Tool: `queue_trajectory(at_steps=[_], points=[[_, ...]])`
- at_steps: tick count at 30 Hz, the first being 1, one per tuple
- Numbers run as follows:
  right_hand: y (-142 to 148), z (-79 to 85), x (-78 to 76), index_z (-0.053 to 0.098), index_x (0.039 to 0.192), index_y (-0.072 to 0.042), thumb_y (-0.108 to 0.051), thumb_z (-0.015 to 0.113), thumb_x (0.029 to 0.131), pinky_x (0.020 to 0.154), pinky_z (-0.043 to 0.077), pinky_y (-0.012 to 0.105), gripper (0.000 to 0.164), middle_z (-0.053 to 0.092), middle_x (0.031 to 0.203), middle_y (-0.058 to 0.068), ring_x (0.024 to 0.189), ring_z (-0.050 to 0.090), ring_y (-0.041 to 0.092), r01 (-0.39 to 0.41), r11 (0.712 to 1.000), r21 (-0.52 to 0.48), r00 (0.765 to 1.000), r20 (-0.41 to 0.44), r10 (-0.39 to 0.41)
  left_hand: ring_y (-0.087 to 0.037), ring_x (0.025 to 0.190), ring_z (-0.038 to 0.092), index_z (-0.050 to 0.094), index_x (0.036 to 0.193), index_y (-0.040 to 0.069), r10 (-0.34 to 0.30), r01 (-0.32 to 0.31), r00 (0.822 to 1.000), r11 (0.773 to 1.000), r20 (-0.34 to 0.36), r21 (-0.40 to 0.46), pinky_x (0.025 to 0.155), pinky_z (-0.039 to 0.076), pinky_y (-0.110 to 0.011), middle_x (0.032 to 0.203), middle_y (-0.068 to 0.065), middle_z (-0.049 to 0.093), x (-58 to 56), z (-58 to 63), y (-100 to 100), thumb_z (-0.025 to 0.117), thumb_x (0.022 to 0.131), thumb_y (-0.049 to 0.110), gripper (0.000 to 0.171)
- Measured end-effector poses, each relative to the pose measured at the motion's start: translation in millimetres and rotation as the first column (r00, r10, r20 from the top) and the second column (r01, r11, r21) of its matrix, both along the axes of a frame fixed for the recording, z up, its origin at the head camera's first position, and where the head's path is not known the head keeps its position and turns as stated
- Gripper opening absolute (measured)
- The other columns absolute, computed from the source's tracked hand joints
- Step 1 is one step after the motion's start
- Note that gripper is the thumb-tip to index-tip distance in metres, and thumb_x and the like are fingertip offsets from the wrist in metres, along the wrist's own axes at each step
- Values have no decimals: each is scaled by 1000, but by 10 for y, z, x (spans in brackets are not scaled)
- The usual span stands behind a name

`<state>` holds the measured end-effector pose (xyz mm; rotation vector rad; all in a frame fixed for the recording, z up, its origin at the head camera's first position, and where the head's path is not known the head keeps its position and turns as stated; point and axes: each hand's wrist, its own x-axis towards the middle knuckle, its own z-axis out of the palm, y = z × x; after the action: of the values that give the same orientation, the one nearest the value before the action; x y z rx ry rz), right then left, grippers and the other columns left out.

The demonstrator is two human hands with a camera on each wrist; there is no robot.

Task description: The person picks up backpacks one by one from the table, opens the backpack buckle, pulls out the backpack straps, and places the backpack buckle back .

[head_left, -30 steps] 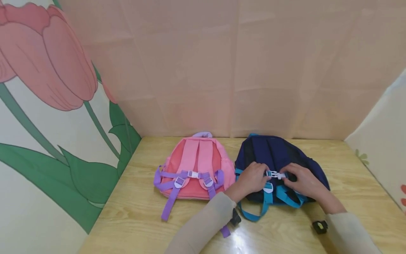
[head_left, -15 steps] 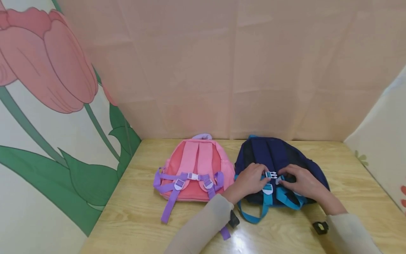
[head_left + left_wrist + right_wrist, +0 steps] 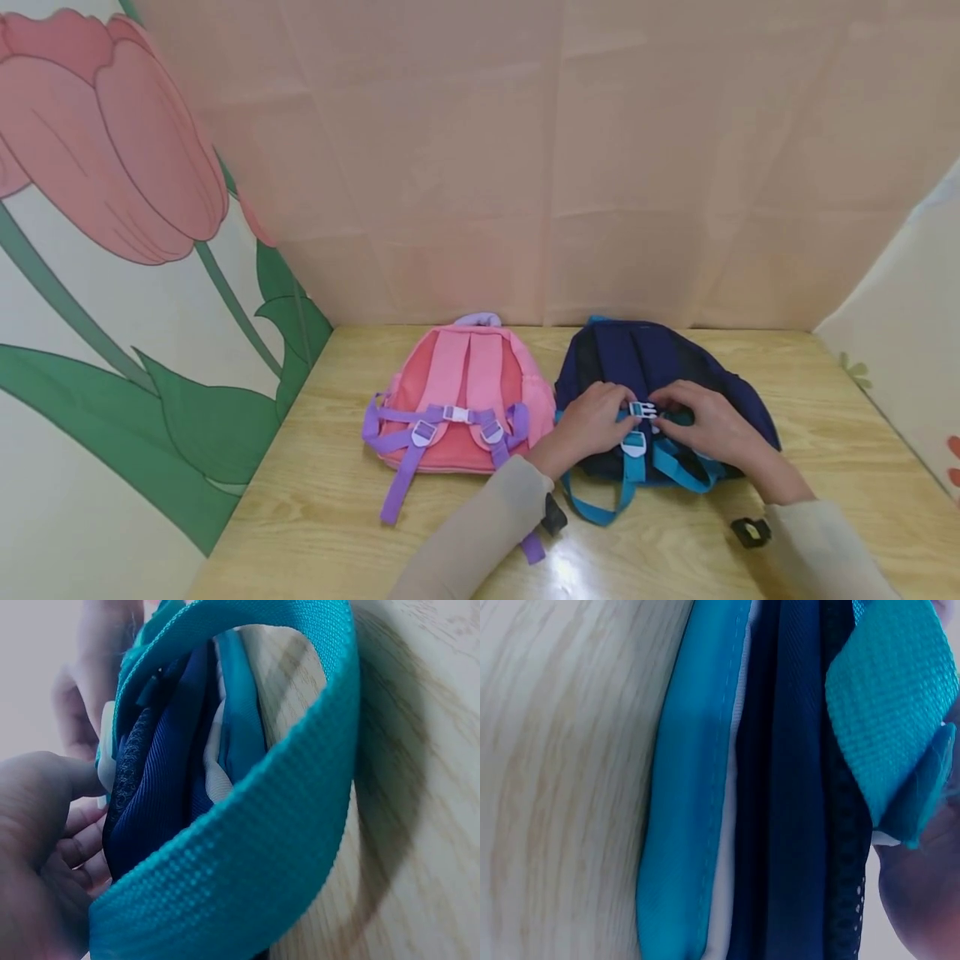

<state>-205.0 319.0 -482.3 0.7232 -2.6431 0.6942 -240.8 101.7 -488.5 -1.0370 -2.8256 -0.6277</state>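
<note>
Right hand (image 3: 708, 421) has edged inward since the earlier frame, its fingertips now just beside the white pronged buckle half (image 3: 642, 409), which lies over the navy backpack (image 3: 622, 358). Prongs show, so the buckle looks unjoined, and its halves are probably being lined up. The left hand (image 3: 596, 417) pinches the pronged half; the right makes a narrow pinch, seemingly on the mating half, too covered by fingers to make out. Both wrists angle inward. Beside them sits the pink backpack (image 3: 465, 358).
</note>
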Motion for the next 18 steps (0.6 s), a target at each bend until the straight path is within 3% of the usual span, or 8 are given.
queue_trajectory(at_steps=[11, 18], points=[[-22, -20, -38, 73, 101, -15, -6, 85, 78, 68, 55, 32, 27, 65, 94, -8, 80, 60, 11, -52, 999, -10, 996, -70, 51, -1, 95, 51, 67, 119, 26, 8, -8, 1000, 1000, 0, -5, 78, 39, -9, 100, 16, 60, 7, 21, 3, 71, 95, 37, 26], [-13, -33, -27, 72, 101, -14, -7, 84, 79, 70, 54, 31, 25, 65, 94, -8, 82, 58, 11, -15, 1000, -1, 999, -44, 15, -3, 93, 52, 70, 114, 27, 58, -57, 998, 998, 40, -19, 79, 43, -14, 97, 15, 61, 8, 68, -18, 73, 93, 38, 24]])
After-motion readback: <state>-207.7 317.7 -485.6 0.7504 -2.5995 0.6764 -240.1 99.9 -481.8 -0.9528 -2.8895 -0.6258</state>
